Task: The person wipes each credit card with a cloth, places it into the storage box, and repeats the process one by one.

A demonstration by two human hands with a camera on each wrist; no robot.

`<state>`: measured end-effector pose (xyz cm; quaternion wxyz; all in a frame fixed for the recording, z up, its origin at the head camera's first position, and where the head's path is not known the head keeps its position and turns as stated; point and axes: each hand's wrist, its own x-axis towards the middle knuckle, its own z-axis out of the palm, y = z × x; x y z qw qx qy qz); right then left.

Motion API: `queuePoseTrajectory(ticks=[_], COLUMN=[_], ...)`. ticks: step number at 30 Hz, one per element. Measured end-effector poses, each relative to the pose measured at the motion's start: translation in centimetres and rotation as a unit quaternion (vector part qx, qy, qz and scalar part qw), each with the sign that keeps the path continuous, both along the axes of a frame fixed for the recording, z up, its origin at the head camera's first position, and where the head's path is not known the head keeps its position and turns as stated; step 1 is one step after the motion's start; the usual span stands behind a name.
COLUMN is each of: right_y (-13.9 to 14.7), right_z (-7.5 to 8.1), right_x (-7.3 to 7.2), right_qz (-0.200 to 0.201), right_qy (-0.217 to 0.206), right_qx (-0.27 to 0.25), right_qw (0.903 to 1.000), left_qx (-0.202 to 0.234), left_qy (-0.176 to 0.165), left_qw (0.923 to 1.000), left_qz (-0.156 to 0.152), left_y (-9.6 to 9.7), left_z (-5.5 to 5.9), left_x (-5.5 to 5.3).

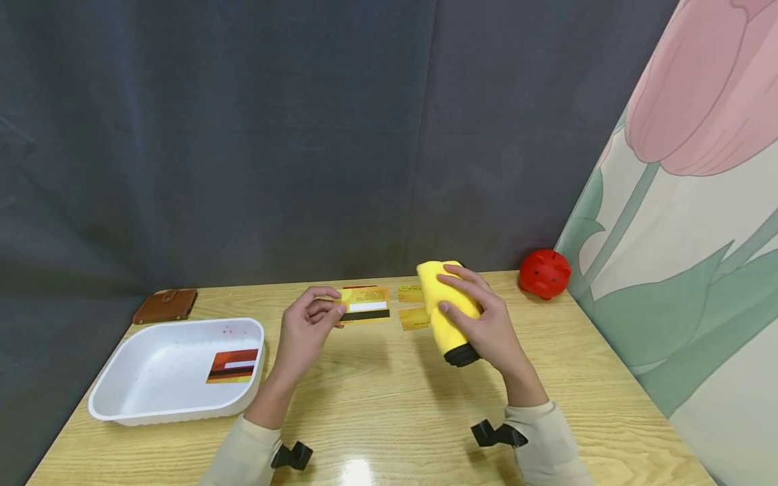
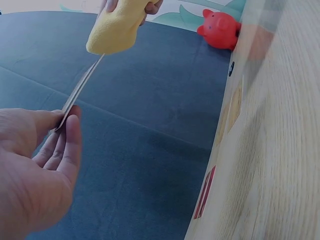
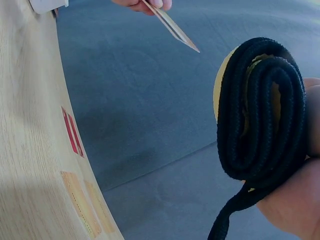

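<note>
My left hand (image 1: 313,320) pinches a yellow plastic card (image 1: 367,305) by its left edge, thumb in front, with the black stripe and white strip facing me. To the right, my right hand (image 1: 480,317) grips a rolled yellow cloth (image 1: 446,331) with black edging. A gap separates card and cloth in the head view. From the right wrist, the roll's black-trimmed end (image 3: 262,110) shows, with a loose black strip hanging below. Two yellow cards (image 1: 415,318) lie on the table behind the cloth, partly covered by it. A red card (image 3: 73,132) lies near them, mostly hidden in the head view.
At the left stands a white plastic tray (image 1: 164,405) with a red-and-yellow card (image 1: 233,366) inside. A brown leather wallet (image 1: 165,306) lies behind it. The red piggy bank (image 1: 544,273) sits at the back right of the wooden table (image 1: 389,418). A dark curtain (image 1: 304,148) hangs behind.
</note>
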<state>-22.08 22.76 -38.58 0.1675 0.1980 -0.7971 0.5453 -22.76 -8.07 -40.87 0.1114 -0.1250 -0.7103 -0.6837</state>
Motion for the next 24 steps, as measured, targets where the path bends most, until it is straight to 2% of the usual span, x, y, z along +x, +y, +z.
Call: queuePoseTrajectory(ticks=[6, 18, 24], right_y=[0.0, -0.3, -1.2], right_z=[0.0, 0.0, -0.5], right_x=[0.0, 0.2, -0.1], right_qz=[-0.004, 0.0, 0.015], right_qy=[-0.003, -0.001, 0.001], right_qx=[0.002, 0.005, 0.018], right_qw=[1.0, 1.0, 0.9997], left_qx=[-0.009, 0.002, 0.006], left_qy=[-0.005, -0.024, -0.03], left_qw=[0.9999, 0.9997, 0.9995], left_qz=[0.014, -0.007, -0.01], left_y=[0.1, 0.4, 0.7], left_z=[-0.1, -0.3, -1.2], left_x=[0.1, 0.2, -0.4])
